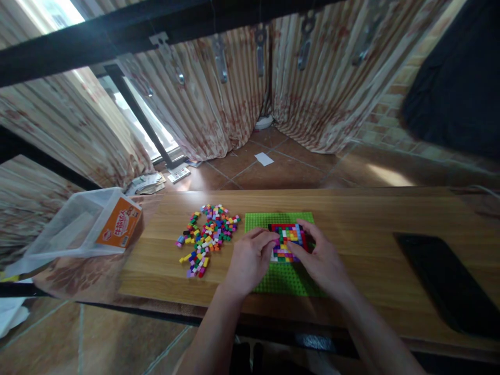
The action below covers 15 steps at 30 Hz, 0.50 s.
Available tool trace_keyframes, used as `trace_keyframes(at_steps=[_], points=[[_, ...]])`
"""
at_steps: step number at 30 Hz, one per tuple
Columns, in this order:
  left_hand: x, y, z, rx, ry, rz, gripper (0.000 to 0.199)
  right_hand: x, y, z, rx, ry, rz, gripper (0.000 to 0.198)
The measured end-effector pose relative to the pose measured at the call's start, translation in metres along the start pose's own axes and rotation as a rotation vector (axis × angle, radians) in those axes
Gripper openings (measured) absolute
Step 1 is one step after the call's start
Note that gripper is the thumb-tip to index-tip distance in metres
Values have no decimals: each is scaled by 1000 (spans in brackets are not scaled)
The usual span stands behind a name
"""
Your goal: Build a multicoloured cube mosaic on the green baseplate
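A green studded baseplate (289, 279) lies on the wooden table, carrying a block of small multicoloured toy bricks (287, 237) packed in rows, with red and black ones along the far edge. My left hand (253, 255) is at the block's left side, thumb and forefinger pinched together. Whatever may be between those fingertips is too small to make out. Over the right side of the block is my right hand (318, 255), its thumb on the bricks and its forefinger stretched towards the far right corner. These two fingers are apart. Part of the block is hidden beneath both hands.
Loose bricks (213, 232) are scattered left of the baseplate. A clear plastic tub (74, 219) with an orange label stands at the table's left end. On the right lies a dark, flat phone-shaped object (449, 284). A dark metal bar (156, 31) crosses above, before striped curtains (242, 94).
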State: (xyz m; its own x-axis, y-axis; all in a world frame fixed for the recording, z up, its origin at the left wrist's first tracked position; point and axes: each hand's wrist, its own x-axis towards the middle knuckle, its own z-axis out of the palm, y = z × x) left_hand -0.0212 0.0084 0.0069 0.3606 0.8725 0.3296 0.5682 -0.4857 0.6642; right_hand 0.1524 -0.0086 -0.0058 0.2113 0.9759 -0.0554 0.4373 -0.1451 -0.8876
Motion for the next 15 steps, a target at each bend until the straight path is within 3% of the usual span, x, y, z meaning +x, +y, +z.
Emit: trace_keyframes(at_steps=[5, 15], points=[[0, 0, 7, 180, -14, 23, 15, 1, 1, 0, 7, 5, 3, 62], [1, 3, 6, 250, -50, 14, 10, 0, 1, 1, 26, 10, -14, 63]])
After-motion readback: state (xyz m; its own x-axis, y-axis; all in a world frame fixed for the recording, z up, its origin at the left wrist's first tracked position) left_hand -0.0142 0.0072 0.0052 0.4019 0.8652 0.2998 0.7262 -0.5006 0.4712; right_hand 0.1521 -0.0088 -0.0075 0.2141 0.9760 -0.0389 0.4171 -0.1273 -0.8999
